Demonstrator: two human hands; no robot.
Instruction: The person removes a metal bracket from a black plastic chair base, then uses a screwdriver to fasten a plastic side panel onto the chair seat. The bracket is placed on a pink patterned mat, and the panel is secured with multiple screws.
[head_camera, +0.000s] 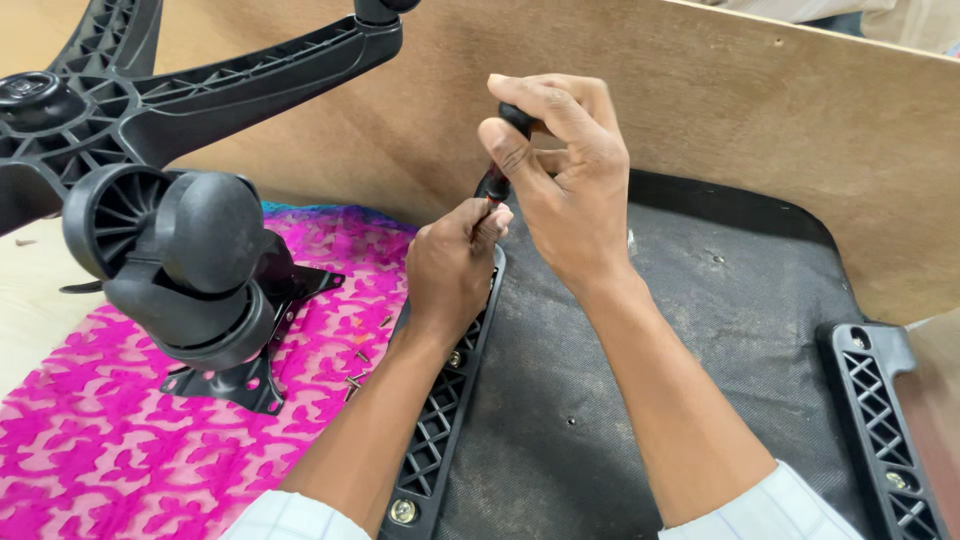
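The fingers (512, 150) of the right hand (565, 190) are wrapped tight around the top of a screwdriver (497, 175). The screwdriver has a black handle with a bit of red low down. It stands almost straight up, tilted a little.

The fingers (487, 218) of the left hand (450, 270) are pinched together around the low end of the screwdriver, right where the tip comes down. The tip itself is hidden behind that hand.

Under the left hand lies a long black plastic arm bracket (437, 425) with a criss-cross pattern. It sits on the left edge of the dark chair seat bottom (650, 390), which lies flat. A shiny bolt (403, 511) shows near the low end of the bracket. A second black bracket (885, 440) lies on the right edge of the seat.

A brown board (760, 130) stands up behind the seat.

To the left is a pink patterned cloth (90, 430) on the counter (25, 300). A few small screws (355, 380) lie on the cloth, near the left arm. A black chair base (150, 110) with a big wheel (170, 245) rests on the cloth, well apart from the hands.
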